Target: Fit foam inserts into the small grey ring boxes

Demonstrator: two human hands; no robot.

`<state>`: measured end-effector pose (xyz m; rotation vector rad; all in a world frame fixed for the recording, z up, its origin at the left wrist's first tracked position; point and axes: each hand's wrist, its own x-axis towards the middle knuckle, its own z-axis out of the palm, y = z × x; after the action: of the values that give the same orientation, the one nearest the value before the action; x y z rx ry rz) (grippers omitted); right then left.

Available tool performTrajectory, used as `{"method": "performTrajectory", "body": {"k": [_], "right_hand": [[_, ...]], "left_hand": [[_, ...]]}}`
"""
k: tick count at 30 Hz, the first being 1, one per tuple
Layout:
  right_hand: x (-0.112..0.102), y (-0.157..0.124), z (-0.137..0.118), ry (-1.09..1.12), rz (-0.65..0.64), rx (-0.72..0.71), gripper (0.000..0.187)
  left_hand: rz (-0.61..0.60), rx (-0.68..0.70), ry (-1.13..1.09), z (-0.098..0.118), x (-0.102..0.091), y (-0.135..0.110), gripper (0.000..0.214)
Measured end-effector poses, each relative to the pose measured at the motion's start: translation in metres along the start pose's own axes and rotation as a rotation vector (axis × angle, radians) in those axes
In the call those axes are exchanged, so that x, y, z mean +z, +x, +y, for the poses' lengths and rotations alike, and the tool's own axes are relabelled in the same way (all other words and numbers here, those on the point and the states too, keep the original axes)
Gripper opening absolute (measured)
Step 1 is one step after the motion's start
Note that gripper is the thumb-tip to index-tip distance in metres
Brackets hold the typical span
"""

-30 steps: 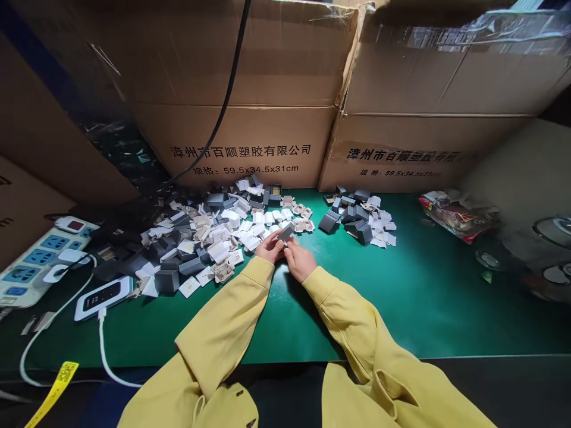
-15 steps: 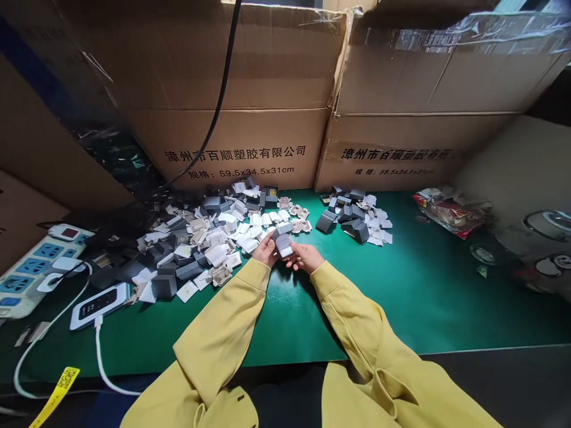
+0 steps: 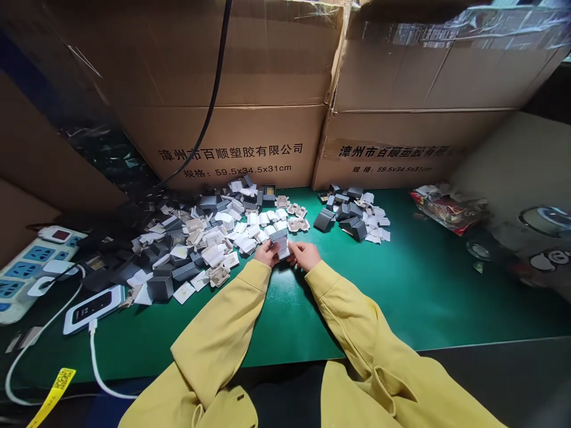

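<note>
Both my hands meet over the green mat [image 3: 423, 285], in yellow sleeves. My left hand [image 3: 266, 252] and my right hand [image 3: 304, 255] pinch one small grey box [image 3: 281, 242] between them; its lid stands open and a white lining shows inside. Just beyond and to the left spreads a large heap of small grey boxes and white inserts [image 3: 200, 238]. A smaller heap of grey boxes and white pieces [image 3: 352, 215] lies to the right of my hands.
Two big cardboard cartons [image 3: 250, 89] wall off the back of the mat. At the left sit a power strip [image 3: 27, 273] and a small white device on a white cable [image 3: 91, 303]. A crumpled wrapper [image 3: 446, 211] lies at the right.
The closed grey box between my fingers has been opened, its white inside now showing. My hands have stayed in about the same place; the view has shifted slightly.
</note>
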<state>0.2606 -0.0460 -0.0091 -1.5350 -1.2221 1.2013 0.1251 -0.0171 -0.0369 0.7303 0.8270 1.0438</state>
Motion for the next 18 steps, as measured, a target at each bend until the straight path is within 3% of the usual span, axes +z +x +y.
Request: {"method": "performTrajectory", "body": {"k": [4, 7, 13, 18], "right_hand": [[-0.0040, 0.0038, 0.0017, -0.001, 0.139, -0.082, 0.032], [-0.0041, 0.0059, 0.0023, 0.191, 0.068, -0.026, 0.032], [-0.0087, 0.0076, 0.0043, 0.373, -0.085, 0.058, 0.042], [-0.0102, 0.0103, 0.0071, 0.442, -0.106, 0.096, 0.042]], "left_hand": [[-0.005, -0.037, -0.007, -0.0026, -0.0016, 0.0007, 0.041], [-0.033, -0.064, -0.011, -0.0015, -0.0012, -0.0013, 0.037], [-0.081, -0.120, -0.008, 0.0038, 0.0016, -0.0061, 0.038], [-0.048, -0.119, -0.013, 0.0059, 0.0031, -0.0060, 0.033]]}}
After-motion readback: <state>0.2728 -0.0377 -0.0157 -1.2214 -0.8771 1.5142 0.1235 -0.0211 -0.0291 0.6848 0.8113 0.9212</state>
